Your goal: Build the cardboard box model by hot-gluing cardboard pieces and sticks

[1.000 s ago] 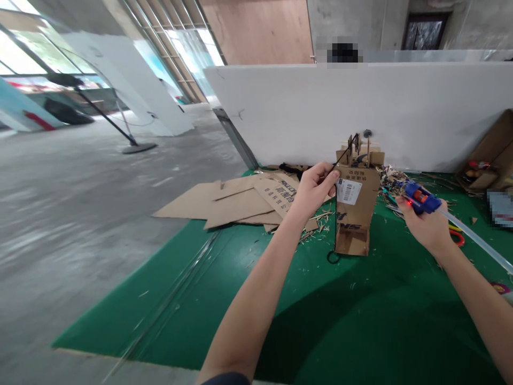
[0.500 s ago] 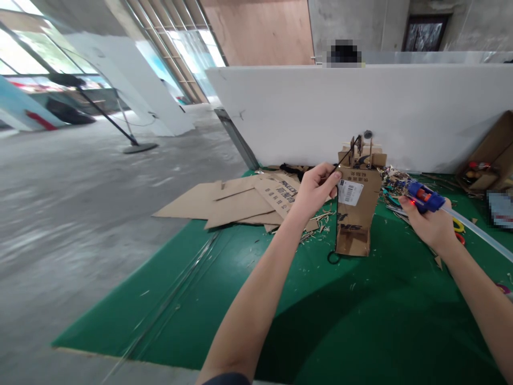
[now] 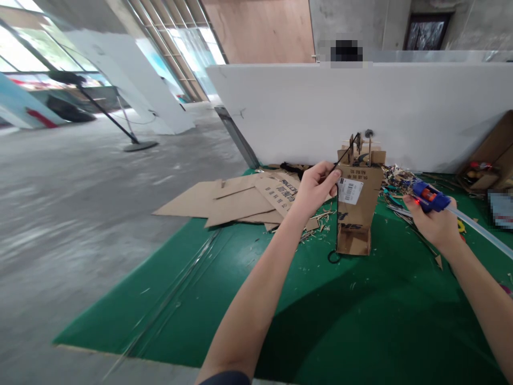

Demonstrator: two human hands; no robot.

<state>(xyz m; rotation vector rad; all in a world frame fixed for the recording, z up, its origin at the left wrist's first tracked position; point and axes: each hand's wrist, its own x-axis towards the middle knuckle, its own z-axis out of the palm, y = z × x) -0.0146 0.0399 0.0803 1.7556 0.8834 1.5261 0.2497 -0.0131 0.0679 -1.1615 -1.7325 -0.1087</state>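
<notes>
My left hand pinches a black cord at the upper left edge of a cardboard box model. From the fingers the cord slants up to the upright pieces on top of the model. Its other end hangs down the side to a black ring on the green table. A white label is stuck on the model's front. On the right, my right hand is wrapped round a blue hot glue gun with a red light lit. A long clear glue stick sticks out of its back.
Flat cardboard sheets lie left of the model, beside small wood scraps. More scraps and tools are heaped behind the glue gun. A cardboard box stands at the far right. A white partition borders the table's back.
My right hand has shifted slightly to the right and down with the glue gun, covering more of the scissor handles. My left hand stays on the cord.
</notes>
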